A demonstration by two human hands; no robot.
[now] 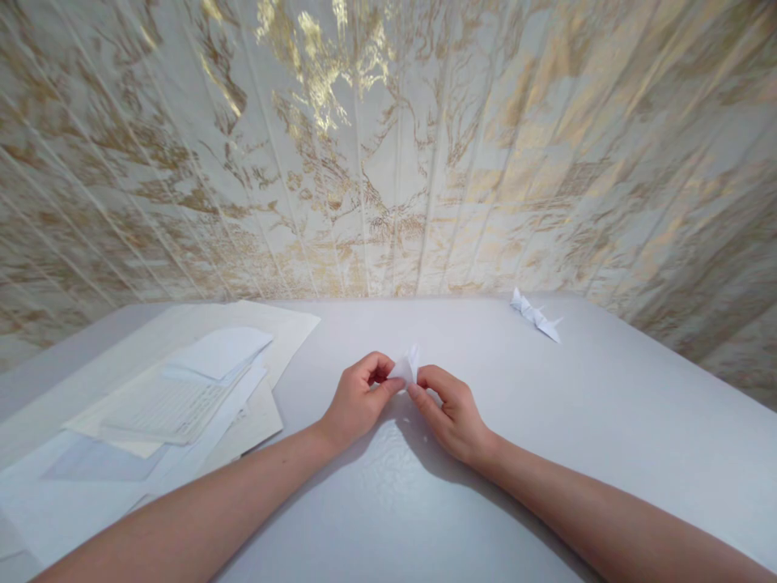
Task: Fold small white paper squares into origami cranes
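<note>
A small folded piece of white paper, with pointed tips standing up, is held above the middle of the table. My left hand pinches its left side between thumb and fingers. On the other side, my right hand grips the lower right edge with thumb and index finger. The folded paper's lower part is partly hidden by my fingertips. Farther back on the right lie small white origami figures with pointed ends, close together and apart from my hands.
A spread of loose papers and sheets covers the left side of the white table, with a printed or lined sheet among them. Behind the table's back edge rises a wall covering with a gold pattern.
</note>
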